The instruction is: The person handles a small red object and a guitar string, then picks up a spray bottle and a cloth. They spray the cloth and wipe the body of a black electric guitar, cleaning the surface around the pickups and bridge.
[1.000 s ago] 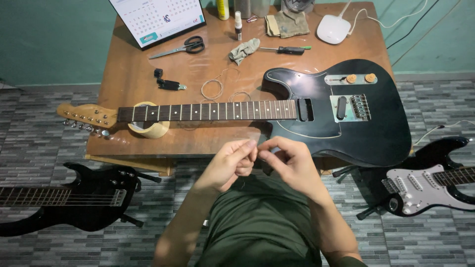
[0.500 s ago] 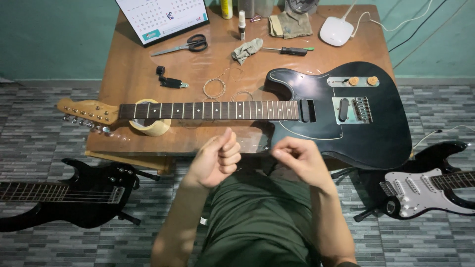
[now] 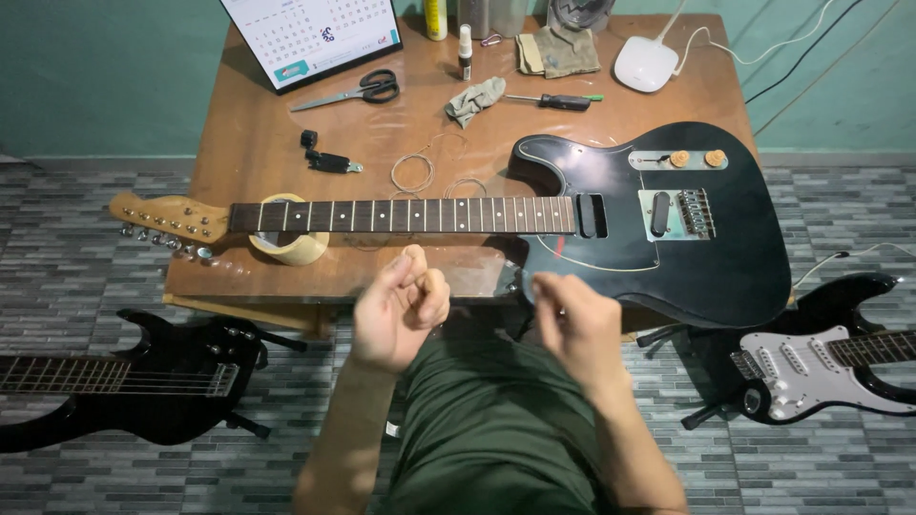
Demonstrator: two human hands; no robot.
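Note:
My left hand is curled into a fist just below the table's front edge, thumb pressed against the fingers. My right hand is a hand's width to its right, fingertips pinched. Both seem to grip a thin guitar string that is too fine to see clearly. A black electric guitar lies flat on the brown table above my hands. Its neck points left and rests on a roll of tape. Coiled strings lie behind the neck.
On the table stand a desk calendar, scissors, a small black tool, a cloth, a screwdriver, a small bottle and a white device. A black guitar lies on the floor at left, a black-and-white one at right.
My hands were together at the table's edge, fingers working on something small. They have drawn apart and come down toward my lap, the left closing into a fist.

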